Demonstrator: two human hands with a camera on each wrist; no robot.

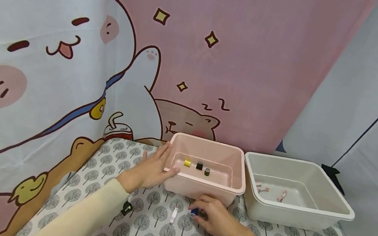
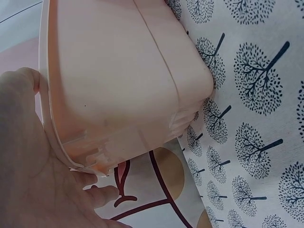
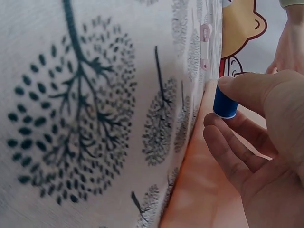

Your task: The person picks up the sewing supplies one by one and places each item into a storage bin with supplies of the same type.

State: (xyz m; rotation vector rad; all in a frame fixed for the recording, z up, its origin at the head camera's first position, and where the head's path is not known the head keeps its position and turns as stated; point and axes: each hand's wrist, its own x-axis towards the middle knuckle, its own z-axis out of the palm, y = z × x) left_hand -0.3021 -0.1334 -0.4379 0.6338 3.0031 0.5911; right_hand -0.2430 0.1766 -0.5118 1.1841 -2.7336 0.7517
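My right hand (image 1: 213,217) pinches a small blue spool of thread (image 3: 225,102) with a white end between thumb and fingers. It is low over the tree-print cloth, in front of the pink bin (image 1: 201,189). My left hand (image 1: 149,168) rests on the left front corner of that bin, its fingers extended along the side and the thumb over the front rim. Inside the pink bin lie a yellow spool (image 1: 187,163), a black spool (image 1: 199,166) and a dark spool with a grey end (image 1: 207,172). Left of my right hand, a small pink-and-white strip (image 1: 173,215) lies on the cloth.
A pale grey bin (image 1: 300,218) stands close on the right, holding several small pink-and-white pieces (image 1: 282,195). Near my left forearm a small dark item (image 1: 126,208) is on the cloth. A cartoon-printed curtain (image 1: 252,63) hangs behind the bins.
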